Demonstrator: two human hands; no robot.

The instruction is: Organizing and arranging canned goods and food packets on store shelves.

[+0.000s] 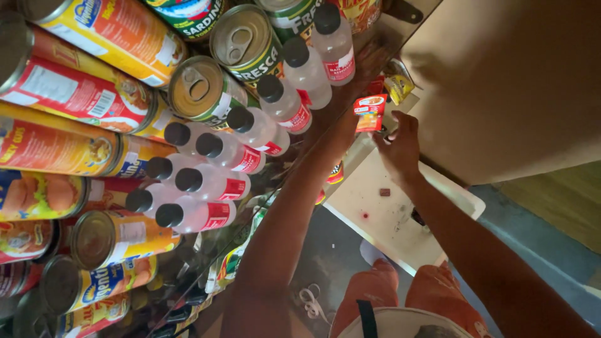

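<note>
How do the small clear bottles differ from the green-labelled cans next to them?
The clear bottles are slim, see-through plastic with black screw caps and small red labels. The green-labelled cans are wider, opaque metal with pull-tab lids and wrap-around labels. The bottles form two long rows; only a few green cans show. Both sit packed together on the same shelf, tops facing the camera. The right hand reaches past them toward a small red packet.

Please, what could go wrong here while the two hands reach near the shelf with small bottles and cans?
1. The left arm passes close beside the bottles, which stand tightly together at the shelf edge; a brush might tip several.
2. The cans lie stacked beside them, so a knock could perhaps make some roll.
3. The right hand works at small red packets with a light grip, it seems; one might slip down to the white board below.
</note>
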